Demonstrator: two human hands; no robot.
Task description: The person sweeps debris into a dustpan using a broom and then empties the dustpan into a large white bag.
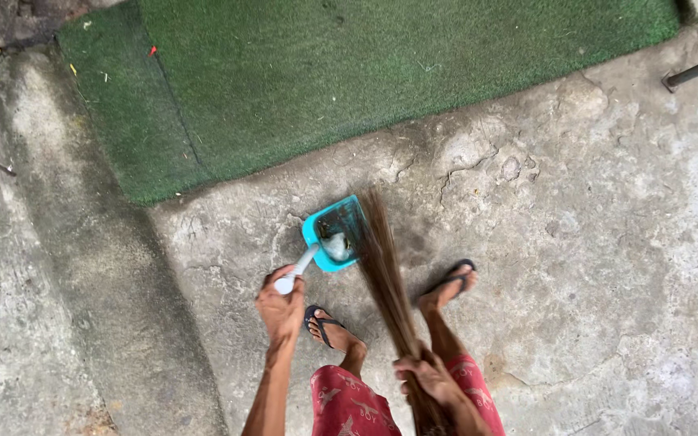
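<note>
Sweeping's at the scoop-up stage here. The left hand [281,307] has its grip closed round the pale handle of a teal dustpan [334,232], which sits tipped on the cracked concrete floor [591,242] just below the edge of the green mat [349,73]. The right hand [430,378] holds the top of a brown straw broom [383,266] — grip wrapped tight — with the bristles brushing the dustpan's right side. Some pale rubbish [336,245] already lies inside the dustpan. My guess: the next move calls for short flicks toward the dustpan's mouth, keeping its lip flat on the floor — otherwise dust slips underneath. Feet in sandals stand just below the dustpan.
</note>
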